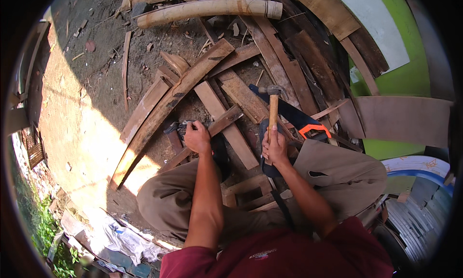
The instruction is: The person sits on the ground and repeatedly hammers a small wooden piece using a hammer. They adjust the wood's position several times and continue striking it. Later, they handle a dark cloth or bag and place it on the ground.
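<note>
My right hand [275, 148] is wrapped round the wooden handle of a hammer [273, 107], held upright with its metal head at the far end. My left hand [197, 137] is closed, its fingers curled beside a small dark bundle [182, 127] on the ground; what they pinch, if anything, is too small to tell. Just right of that hand, a narrow wooden strip [225, 120] lies across a wider plank [226, 124]. A handsaw [294, 118] with a dark blade and an orange-edged handle rests beyond my right knee.
A long weathered board [181, 90] slants across the ground at the left. Farther off lies a bamboo pole [207, 10]. Stacked boards [308, 61] fill the right side, near green and white sheets [395, 71]. Short wood pieces [251, 186] lie between my legs.
</note>
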Demonstrator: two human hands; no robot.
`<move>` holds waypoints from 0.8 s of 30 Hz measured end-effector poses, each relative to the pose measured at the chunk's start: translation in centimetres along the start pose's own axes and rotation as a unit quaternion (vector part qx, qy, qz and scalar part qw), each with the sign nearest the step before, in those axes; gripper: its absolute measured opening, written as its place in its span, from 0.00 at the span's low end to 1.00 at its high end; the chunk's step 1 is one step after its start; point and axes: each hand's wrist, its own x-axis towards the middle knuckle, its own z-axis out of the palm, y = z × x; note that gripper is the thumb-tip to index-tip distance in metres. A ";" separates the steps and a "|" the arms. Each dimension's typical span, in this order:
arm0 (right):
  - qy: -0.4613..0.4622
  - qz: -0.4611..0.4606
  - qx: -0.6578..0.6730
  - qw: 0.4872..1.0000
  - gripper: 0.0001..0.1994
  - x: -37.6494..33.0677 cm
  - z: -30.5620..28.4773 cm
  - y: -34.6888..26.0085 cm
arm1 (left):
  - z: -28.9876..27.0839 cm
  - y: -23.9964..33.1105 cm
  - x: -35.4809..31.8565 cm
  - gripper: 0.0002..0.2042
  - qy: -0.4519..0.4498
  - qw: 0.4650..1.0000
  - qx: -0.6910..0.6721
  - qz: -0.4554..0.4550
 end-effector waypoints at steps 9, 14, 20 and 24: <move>0.020 -0.007 -0.024 0.999 0.27 0.4 0.0 -0.1 | 0.1 0.6 0.2 0.15 0.000 1.000 -0.016 -0.008; -0.025 -0.018 -0.206 0.978 0.28 1.0 -0.5 2.5 | 0.3 0.8 0.4 0.14 0.021 1.000 -0.005 0.012; 0.029 -0.103 -0.022 0.994 0.28 0.3 0.5 -1.6 | 0.4 0.0 0.3 0.15 0.002 1.000 -0.002 0.000; -0.030 0.023 -0.198 0.979 0.29 0.9 -0.1 1.5 | 0.1 1.0 0.4 0.14 0.004 1.000 -0.017 0.002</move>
